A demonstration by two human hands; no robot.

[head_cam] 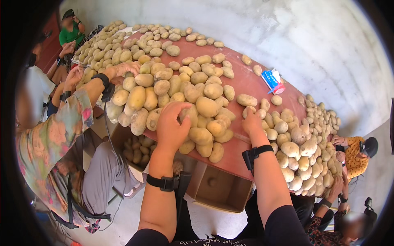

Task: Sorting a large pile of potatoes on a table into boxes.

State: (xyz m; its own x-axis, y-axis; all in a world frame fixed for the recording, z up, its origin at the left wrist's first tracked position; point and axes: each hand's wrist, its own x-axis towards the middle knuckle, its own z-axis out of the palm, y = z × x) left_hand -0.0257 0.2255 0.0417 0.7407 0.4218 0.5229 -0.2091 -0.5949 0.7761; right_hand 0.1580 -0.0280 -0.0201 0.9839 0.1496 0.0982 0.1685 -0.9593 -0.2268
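My left hand (173, 123) lies at the near left side of a heap of potatoes (207, 107), thumb and fingers curved around a potato (190, 114) that they partly hide. At the right pile's edge, my right hand (252, 123) has its fingertips at a small potato (248, 111); whether it grips it cannot be told. A longer potato (247, 100) rests just beyond those fingers. Both wrists wear black straps. The heap sits on a reddish tabletop (240, 147), and a larger pile of potatoes (290, 149) spreads to the right.
Below the table edge stand a cardboard box (220, 187) and a box holding potatoes (137, 150). A tissue pack (273, 81) lies near the wall. At left, a co-worker's hand (127, 68) touches potatoes; other people sit around both ends. A cable hangs at left.
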